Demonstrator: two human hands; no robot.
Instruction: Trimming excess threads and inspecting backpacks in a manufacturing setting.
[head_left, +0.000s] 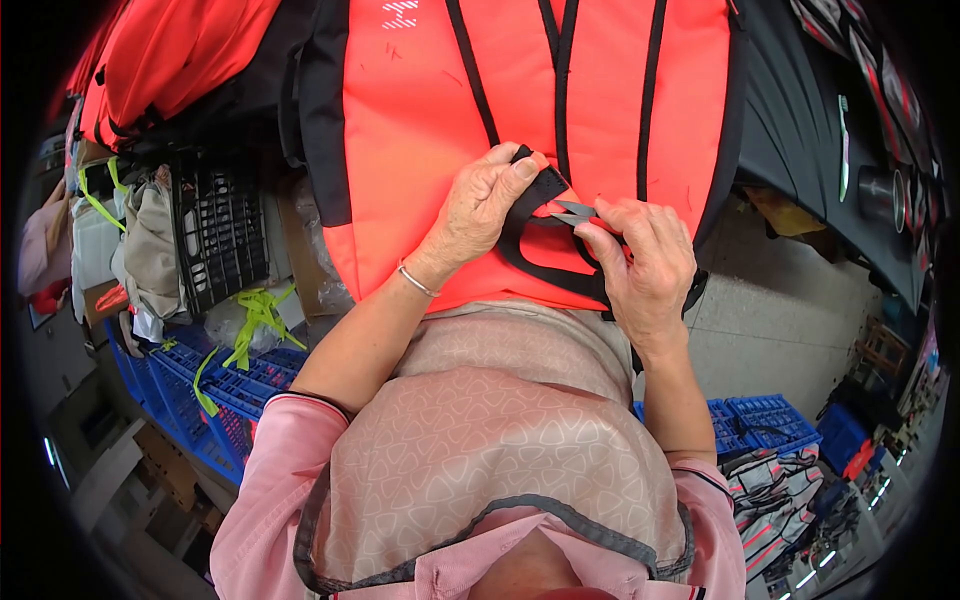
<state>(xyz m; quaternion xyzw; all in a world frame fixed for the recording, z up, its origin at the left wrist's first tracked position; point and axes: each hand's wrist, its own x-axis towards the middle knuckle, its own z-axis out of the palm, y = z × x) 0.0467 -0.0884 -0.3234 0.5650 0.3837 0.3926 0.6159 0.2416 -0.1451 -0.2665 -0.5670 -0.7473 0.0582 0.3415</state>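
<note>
A large orange-red bag (400, 130) with black side panels and black webbing lines lies in front of me, its near edge at my waist. My left hand (480, 205) is closed in a pinch on a black webbing strap (545, 190), with thumb and fingers holding it up at the bag's near part. The strap's loop curves down between my hands. My right hand (645, 255) is closed around small thread snips (570, 212). Their grey blades point left, right beside the strap held by my left hand. The snips' handle is mostly hidden in my right hand.
More red bags (190, 50) are piled at the far left. A black plastic basket (215, 225) and a blue crate (225, 385) with lime-green straps stand on my left. At right, a dark table (800, 130) carries a toothbrush (844, 150) and a metal cup (882, 195).
</note>
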